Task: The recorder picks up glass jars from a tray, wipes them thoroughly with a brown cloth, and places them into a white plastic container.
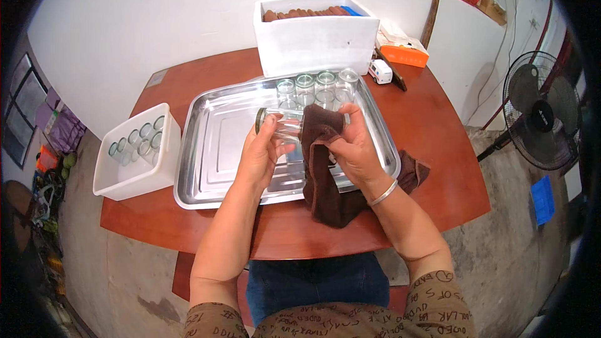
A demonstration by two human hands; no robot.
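Above the metal tray (216, 197), my left hand (264, 150) grips a clear glass jar (286, 126) lying on its side, its round end to the left. My right hand (354, 145) presses a dark brown cloth (324, 124) over the jar's other end, which is hidden. The cloth hangs down past the tray's front rim, and brown cloth also lies on the table right of the tray. Several clear glass jars (305, 87) stand in rows at the back right of the tray. To the left, a white plastic bin (127, 185) holds several more glass jars (145, 143).
A white foam box (314, 42) holding brown items stands behind the tray on the wooden table (441, 150). Right of it are a toy van (380, 71), a dark flat object (392, 72) and an orange-and-white box (404, 54). A black fan (542, 112) stands beyond the table's right edge.
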